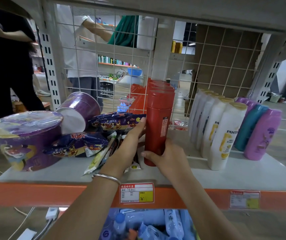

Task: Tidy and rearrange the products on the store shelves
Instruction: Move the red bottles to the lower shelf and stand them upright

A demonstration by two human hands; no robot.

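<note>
A tall red bottle [158, 122] stands upright at the front of a row of red bottles on the grey shelf [242, 172]. My right hand [166, 156] grips its base from the right. My left hand [130, 141], with a silver bangle on the wrist, presses flat against the bottle's left side. Purple snack packets [116, 121] and flat packets lie jumbled just left of my left hand. Two purple noodle bowls [26, 135] sit at the far left, one tipped on its side behind.
White Pantene bottles [220, 134] stand in a row to the right, then teal and purple bottles [260, 134]. A wire grid [121, 66] backs the shelf. People stand beyond it. An orange shelf edge with price tags [136, 193] runs in front; blue bottles lie below.
</note>
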